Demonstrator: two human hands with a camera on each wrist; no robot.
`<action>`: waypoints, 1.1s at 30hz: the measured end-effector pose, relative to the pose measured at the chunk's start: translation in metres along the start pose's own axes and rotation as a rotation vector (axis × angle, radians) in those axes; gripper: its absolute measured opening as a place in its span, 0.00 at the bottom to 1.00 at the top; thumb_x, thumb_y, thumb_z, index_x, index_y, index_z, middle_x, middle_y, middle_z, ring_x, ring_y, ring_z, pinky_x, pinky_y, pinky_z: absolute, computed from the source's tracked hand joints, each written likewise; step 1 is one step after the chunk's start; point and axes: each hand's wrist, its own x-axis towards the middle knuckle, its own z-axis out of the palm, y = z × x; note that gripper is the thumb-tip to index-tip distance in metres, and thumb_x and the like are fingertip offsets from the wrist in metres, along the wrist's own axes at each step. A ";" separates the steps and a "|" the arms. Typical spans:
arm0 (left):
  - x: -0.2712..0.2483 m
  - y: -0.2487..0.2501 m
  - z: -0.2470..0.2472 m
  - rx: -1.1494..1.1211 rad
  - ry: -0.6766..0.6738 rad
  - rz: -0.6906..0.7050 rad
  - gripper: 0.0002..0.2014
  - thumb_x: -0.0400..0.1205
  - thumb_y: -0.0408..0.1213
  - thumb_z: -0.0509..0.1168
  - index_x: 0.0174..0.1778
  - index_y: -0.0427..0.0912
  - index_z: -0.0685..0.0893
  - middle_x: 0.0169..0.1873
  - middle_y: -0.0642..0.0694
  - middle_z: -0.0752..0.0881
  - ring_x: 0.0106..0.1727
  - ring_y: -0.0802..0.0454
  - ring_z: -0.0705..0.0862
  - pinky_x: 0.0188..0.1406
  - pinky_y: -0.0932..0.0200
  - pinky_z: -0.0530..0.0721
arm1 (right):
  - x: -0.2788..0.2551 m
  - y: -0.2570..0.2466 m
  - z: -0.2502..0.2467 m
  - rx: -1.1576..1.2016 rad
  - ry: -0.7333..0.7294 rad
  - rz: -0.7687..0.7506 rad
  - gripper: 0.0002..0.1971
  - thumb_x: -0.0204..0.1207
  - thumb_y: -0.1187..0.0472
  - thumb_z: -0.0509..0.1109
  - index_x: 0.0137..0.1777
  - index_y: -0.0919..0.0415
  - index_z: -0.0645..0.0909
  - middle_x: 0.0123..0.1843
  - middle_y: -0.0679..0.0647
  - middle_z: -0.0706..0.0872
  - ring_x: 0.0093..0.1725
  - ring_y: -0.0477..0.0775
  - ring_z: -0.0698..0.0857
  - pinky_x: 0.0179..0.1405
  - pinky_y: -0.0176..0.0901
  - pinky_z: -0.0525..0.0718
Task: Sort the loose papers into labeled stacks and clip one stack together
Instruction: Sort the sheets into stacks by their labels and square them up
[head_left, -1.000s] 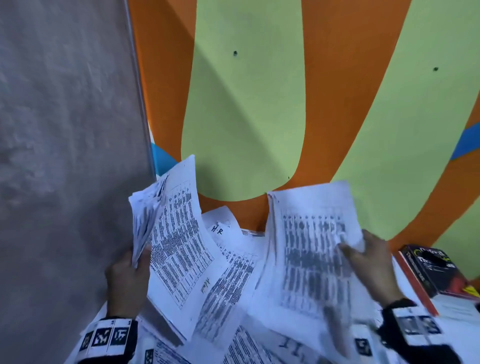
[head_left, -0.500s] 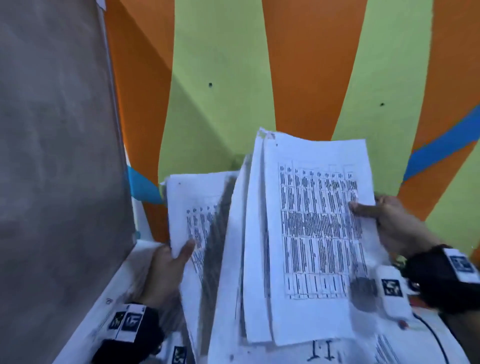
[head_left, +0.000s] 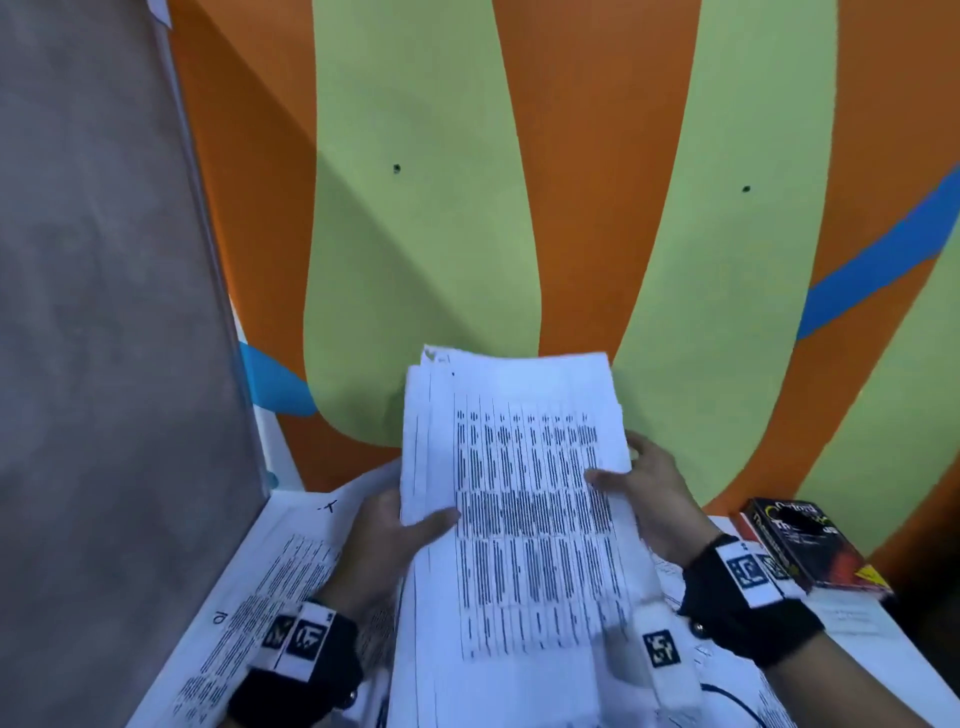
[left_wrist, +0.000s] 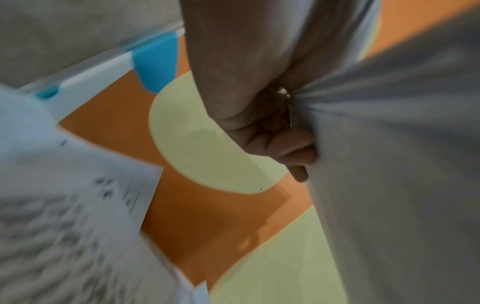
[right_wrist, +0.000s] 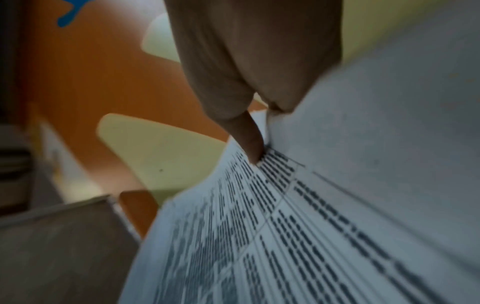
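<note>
Sheaf of papers (head_left: 519, 493) held upright above bench (head_left: 883, 660). Left hand (head_left: 387, 540) pinches left edge, right hand (head_left: 649, 493) pinches right edge, thumbs on front sheet. Light, floppy, slippery sheets, edges uneven; likely fan out unless gripped mid-edge, both sides.

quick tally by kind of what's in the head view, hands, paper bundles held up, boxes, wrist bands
Hands: 2, left hand, right hand
Held paper bundle: 1
Black box: 1
Wrist bands: 2, left band, right band
Total: 6
</note>
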 end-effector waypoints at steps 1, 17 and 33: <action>0.006 0.008 -0.001 0.062 0.014 0.047 0.13 0.74 0.34 0.72 0.54 0.47 0.86 0.46 0.57 0.92 0.51 0.55 0.90 0.44 0.62 0.87 | -0.001 -0.008 0.004 -0.042 0.042 -0.127 0.27 0.70 0.77 0.73 0.68 0.61 0.74 0.59 0.57 0.88 0.56 0.59 0.89 0.59 0.59 0.85; 0.014 -0.012 0.016 0.102 0.226 0.058 0.13 0.68 0.30 0.78 0.40 0.48 0.82 0.35 0.50 0.88 0.37 0.54 0.86 0.27 0.72 0.80 | -0.017 0.034 0.037 -0.123 0.071 -0.294 0.41 0.72 0.68 0.75 0.78 0.50 0.56 0.70 0.52 0.78 0.63 0.39 0.82 0.73 0.60 0.76; 0.026 0.011 0.025 0.112 0.374 0.190 0.25 0.78 0.41 0.69 0.18 0.49 0.64 0.08 0.52 0.65 0.12 0.59 0.62 0.15 0.70 0.58 | 0.007 0.007 0.027 -0.184 0.035 -0.436 0.26 0.77 0.71 0.67 0.70 0.50 0.66 0.67 0.57 0.80 0.67 0.56 0.80 0.69 0.54 0.79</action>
